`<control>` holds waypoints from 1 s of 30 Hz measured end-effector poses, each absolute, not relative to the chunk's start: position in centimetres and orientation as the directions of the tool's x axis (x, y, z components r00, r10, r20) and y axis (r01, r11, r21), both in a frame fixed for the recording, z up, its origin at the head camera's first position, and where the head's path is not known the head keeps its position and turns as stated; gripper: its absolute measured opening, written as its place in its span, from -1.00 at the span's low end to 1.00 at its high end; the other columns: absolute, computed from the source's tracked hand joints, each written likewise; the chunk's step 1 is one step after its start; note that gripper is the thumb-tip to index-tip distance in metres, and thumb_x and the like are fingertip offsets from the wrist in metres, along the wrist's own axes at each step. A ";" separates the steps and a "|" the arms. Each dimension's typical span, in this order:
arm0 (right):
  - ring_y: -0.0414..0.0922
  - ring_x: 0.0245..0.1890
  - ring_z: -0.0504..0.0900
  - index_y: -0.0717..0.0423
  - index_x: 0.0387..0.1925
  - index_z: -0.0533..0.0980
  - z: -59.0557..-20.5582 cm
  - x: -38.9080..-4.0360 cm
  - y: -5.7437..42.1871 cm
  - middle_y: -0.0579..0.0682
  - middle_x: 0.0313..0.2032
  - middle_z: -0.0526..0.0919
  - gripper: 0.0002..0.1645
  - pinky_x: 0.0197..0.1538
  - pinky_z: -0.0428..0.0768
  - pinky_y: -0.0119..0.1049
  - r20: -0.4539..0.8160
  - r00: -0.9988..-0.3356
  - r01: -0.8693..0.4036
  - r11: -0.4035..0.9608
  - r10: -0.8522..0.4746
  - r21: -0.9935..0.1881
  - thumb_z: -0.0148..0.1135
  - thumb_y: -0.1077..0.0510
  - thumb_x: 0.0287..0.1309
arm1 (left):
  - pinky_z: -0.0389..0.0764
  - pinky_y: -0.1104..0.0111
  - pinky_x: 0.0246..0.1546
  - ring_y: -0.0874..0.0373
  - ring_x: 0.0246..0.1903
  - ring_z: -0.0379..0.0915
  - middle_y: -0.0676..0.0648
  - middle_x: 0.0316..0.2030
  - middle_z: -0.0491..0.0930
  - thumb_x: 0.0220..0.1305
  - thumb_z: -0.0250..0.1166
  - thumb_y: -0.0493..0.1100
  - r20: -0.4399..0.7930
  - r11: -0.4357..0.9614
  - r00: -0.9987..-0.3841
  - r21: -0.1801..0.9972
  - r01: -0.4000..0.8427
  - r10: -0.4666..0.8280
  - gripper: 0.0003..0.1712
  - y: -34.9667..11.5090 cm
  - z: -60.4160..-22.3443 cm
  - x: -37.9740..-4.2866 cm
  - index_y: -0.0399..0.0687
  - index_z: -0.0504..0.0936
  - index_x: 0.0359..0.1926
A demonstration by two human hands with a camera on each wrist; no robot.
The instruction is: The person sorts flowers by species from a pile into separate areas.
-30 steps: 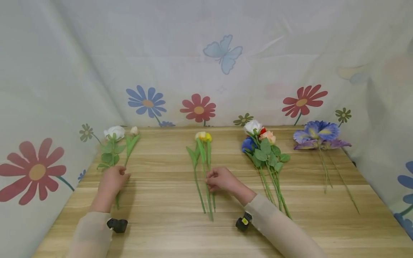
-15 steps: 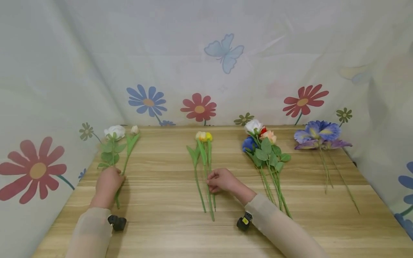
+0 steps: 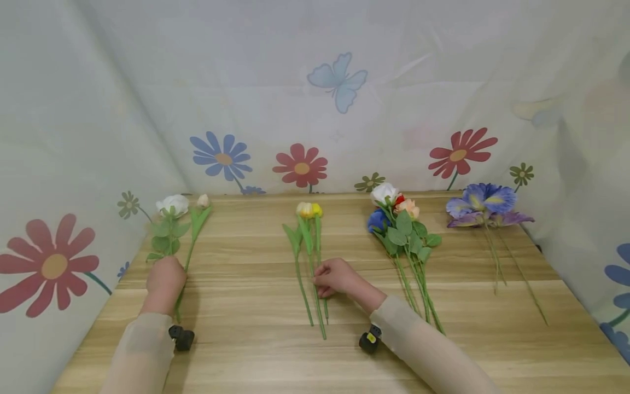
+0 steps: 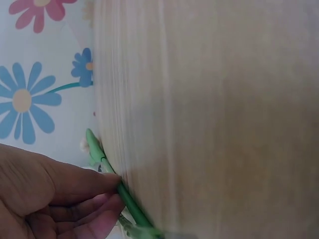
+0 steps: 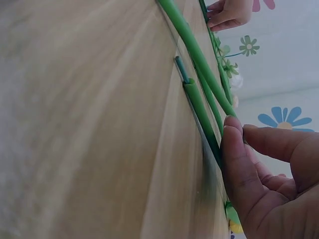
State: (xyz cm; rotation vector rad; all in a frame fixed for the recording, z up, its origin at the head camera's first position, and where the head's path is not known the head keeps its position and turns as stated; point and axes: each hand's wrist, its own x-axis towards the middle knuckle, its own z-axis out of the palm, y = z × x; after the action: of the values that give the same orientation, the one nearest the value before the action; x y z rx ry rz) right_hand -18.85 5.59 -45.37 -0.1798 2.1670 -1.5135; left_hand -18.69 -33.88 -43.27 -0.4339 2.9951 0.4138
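At the left of the table, my left hand (image 3: 166, 279) pinches the green stem (image 4: 130, 203) of a pale tulip (image 3: 203, 202) between thumb and fingers. A white rose (image 3: 172, 206) with leaves lies beside that tulip, its lower stem hidden by the hand. In the middle, several tulips lie close together, among them a cream one (image 3: 304, 209) and a yellow one (image 3: 317, 209). My right hand (image 3: 339, 278) pinches one tulip stem (image 5: 209, 74) from this group between thumb and forefinger. Other stems run right beside the fingers in the right wrist view.
Right of my right hand lies a bunch of roses (image 3: 404, 224) in white, red, peach and blue. Blue and purple irises (image 3: 488, 205) lie at the far right. A printed cloth (image 3: 275, 98) stands behind the wooden table (image 3: 246, 350).
My left hand has moved slightly left, and its fingers have closed on the tulip stem. The right hand stays nearly still at the middle tulips.
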 end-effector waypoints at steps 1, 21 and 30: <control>-0.24 -0.60 0.61 0.46 -0.13 0.57 -45.4 -18.9 5.6 0.07 -0.46 0.68 -0.82 -0.37 0.77 -0.32 -0.314 -0.872 0.166 0.377 -0.376 -0.911 0.24 0.36 0.31 | 0.69 -0.10 -0.33 -0.41 -0.22 0.63 -0.58 -0.22 0.62 0.31 -0.03 -0.40 -0.125 0.922 -0.955 0.255 -0.292 -0.268 -0.71 -33.9 -43.2 -18.8 -0.56 0.59 -0.30; -0.25 -0.66 0.56 0.39 -0.20 0.61 -45.9 -19.0 5.2 0.00 -0.57 0.61 -0.87 -0.48 0.70 -0.39 -0.331 -0.875 0.163 0.428 -0.354 -0.889 0.26 0.35 0.28 | 0.59 0.08 -0.37 -0.11 -0.48 0.49 -0.26 -0.56 0.60 0.11 0.29 -0.18 -0.172 0.907 -0.964 0.337 -0.253 -0.205 -0.70 -34.7 -42.9 -19.5 -0.29 0.55 -0.65; -0.26 -0.74 0.48 0.34 -0.30 0.61 -46.1 -19.0 5.0 -0.07 -0.70 0.51 -0.93 -0.62 0.55 -0.48 -0.295 -0.884 0.099 0.471 -0.363 -0.877 0.30 0.35 0.25 | 0.58 0.26 -0.36 0.28 -0.61 0.45 0.01 -0.70 0.62 0.18 0.16 -0.20 -0.188 0.835 -0.976 0.517 -0.191 -0.107 -0.69 -34.3 -41.1 -18.9 -0.36 0.67 -0.53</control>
State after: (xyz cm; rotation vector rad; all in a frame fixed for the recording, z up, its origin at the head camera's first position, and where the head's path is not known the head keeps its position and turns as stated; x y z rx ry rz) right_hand -19.01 5.02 -46.15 -0.2199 2.2773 -1.4001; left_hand -18.94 -34.30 -41.13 -0.2334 2.8625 0.8302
